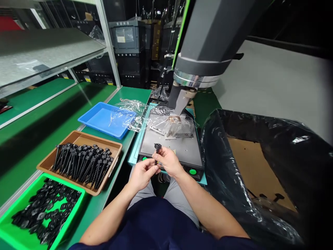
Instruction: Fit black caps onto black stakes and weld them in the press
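A black plastic part (157, 147) with a wider top stands upright between my hands, over the front edge of the grey machine plate (151, 143). My right hand (169, 161) is closed on its shaft from the right. Just below, my left hand (143, 173) pinches at the lower end with thumb and fingers; the fingers hide that end. Behind the part, a metal fixture (174, 126) under clear plastic film sits beneath the machine's head (195, 78).
To the left are a brown tray (118, 149) of long black parts, a green tray (7, 224) of small black round parts and a blue tray (100, 118). Green buttons (193, 172) line the machine's front. A box lined with black plastic (218, 156) stands right.
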Available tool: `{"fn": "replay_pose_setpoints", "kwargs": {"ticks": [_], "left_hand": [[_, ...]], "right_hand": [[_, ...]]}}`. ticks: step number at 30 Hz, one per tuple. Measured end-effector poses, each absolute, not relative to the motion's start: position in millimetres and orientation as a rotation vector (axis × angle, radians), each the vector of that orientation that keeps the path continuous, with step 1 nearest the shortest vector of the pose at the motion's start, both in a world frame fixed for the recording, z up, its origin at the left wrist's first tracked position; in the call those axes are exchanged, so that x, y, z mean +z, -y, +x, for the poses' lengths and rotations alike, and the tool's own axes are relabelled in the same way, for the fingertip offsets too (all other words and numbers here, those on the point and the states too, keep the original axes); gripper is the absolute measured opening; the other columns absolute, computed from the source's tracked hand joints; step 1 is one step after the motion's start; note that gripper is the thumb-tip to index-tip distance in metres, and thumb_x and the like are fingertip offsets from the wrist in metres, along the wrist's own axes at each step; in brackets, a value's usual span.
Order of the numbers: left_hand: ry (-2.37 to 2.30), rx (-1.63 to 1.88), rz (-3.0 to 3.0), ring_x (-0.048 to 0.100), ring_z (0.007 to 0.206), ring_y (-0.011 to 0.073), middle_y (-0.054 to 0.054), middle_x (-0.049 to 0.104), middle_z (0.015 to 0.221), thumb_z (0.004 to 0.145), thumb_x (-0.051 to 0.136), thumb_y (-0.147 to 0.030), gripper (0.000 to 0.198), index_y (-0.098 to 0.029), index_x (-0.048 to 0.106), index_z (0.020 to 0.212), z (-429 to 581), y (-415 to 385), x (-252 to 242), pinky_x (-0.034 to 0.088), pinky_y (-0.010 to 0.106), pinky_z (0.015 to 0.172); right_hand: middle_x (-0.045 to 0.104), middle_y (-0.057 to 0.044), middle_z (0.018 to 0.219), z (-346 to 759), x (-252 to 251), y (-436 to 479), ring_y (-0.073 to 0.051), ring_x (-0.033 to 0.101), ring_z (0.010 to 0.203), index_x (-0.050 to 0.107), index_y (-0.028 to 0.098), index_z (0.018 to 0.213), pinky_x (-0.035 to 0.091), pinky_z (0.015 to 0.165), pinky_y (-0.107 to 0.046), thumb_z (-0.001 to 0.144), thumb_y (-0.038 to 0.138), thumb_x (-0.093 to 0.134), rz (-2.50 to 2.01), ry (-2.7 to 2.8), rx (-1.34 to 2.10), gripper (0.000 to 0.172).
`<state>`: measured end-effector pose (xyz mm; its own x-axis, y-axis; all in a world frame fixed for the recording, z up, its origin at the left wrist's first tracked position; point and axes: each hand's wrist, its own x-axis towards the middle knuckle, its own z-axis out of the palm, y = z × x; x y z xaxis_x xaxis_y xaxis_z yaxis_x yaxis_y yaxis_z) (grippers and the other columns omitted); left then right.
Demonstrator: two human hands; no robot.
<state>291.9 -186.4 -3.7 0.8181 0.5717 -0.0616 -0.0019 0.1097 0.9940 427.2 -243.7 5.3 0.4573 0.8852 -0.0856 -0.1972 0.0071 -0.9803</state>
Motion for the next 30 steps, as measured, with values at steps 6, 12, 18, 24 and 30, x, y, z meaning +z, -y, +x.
{"fn": "replay_pose_setpoints", "kwargs": {"ticks": [6,12,18,24,30], "left_hand": [[-0.670,0.532,1.765,0.052,0.067,0.0137,0.000,0.059,0.069,0.083,0.061,-0.032,0.019,-0.016,0.065,0.075,258,180,0,0.042,0.025,0.064],[-1.170,0.607,2.009,0.059,0.070,0.0151,0.000,0.066,0.074,0.084,0.058,-0.031,0.019,-0.018,0.071,0.081,175,136,22,0.044,0.025,0.068],[-1.950,0.593,2.049,0.066,0.096,0.0234,0.008,0.074,0.103,0.083,0.060,-0.029,0.029,-0.018,0.072,0.107,69,49,26,0.048,0.031,0.088],[-2.234,0.137,2.001,0.064,0.104,0.0261,0.014,0.072,0.110,0.082,0.061,-0.021,0.027,-0.013,0.072,0.105,31,-26,13,0.047,0.032,0.091],[-2.250,-0.014,1.996,0.065,0.102,0.0317,0.023,0.070,0.106,0.074,0.062,-0.009,0.025,-0.008,0.072,0.097,40,-49,0,0.049,0.037,0.088]], "right_hand": [[0.056,0.002,0.063,402,-6,229,-0.015,0.053,0.059,0.053,0.020,0.071,0.044,0.056,-0.027,0.070,0.043,0.076,-1.448,0.986,0.873,0.033],[0.066,-0.004,0.079,402,-19,230,-0.018,0.061,0.072,0.061,0.019,0.088,0.050,0.068,-0.030,0.070,0.049,0.077,-1.353,1.032,1.044,0.038],[0.068,-0.008,0.080,417,-31,241,-0.021,0.062,0.075,0.064,0.018,0.083,0.052,0.070,-0.032,0.068,0.060,0.076,-1.463,0.997,1.074,0.046],[0.069,-0.009,0.080,420,-32,249,-0.023,0.064,0.072,0.066,0.019,0.084,0.053,0.068,-0.034,0.065,0.063,0.076,-1.500,0.955,1.108,0.049],[0.070,-0.010,0.075,425,-34,254,-0.025,0.066,0.071,0.067,0.020,0.081,0.055,0.067,-0.033,0.063,0.064,0.076,-1.548,0.915,1.069,0.049]]}}
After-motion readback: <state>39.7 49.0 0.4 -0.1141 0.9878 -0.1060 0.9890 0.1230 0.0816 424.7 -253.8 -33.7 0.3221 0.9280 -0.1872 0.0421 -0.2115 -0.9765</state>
